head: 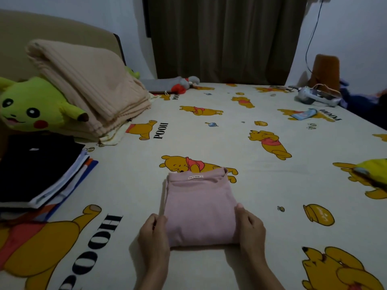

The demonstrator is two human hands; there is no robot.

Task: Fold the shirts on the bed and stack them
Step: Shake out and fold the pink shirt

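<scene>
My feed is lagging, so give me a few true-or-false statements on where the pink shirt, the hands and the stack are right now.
1. The pink shirt lies folded on the bed sheet. True.
2. Only one hand touches it. False: the left hand grips its left edge and the right hand its right edge.
3. The pink shirt already sits on the stack of folded clothes. False: the stack is apart from it, to the left.
4. The top of the stack is black. True.
5. The yellow plush toy lies on the pink shirt. False: it is far left, beside the beige blanket.
</scene>
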